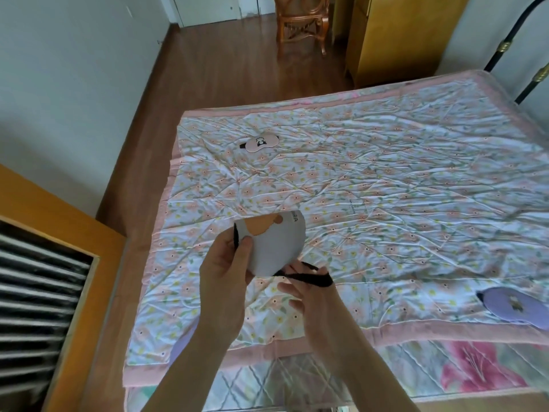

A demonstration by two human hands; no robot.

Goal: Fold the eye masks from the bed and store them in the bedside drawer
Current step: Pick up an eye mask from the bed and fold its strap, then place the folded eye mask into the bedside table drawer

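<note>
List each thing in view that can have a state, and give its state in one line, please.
grey eye mask: folded, held above the bed
black strap: hanging loose, pinched by the right hand
left hand: gripping the grey eye mask
right hand: holding the black strap
pink eye mask: flat on the quilt, unfolded
purple eye mask: flat on the quilt, unfolded
quilt: spread out, wrinkled
</note>
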